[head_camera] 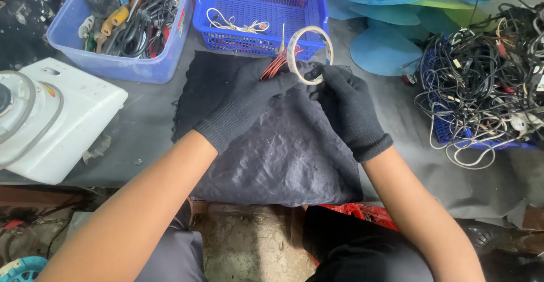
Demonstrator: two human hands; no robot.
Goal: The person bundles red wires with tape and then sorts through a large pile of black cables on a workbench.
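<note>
Head view — close, looking steeply down.

Left hand, right hand: black knit gloves, matt, fuzzy. Tape roll translucent, glossy. Red wire bundle shiny. Dark cloth matt, wrinkled, dusty. Blue mesh basket smooth plastic. White appliance housing glossy plastic, scuffed. Cable tangle rubbery, dull.

Soft, even daylight lit the scene, casting only faint shadows on the grey surface. Focus was sharp centrally, while the edges bowed slightly and the bottom lay dimmer.
</note>
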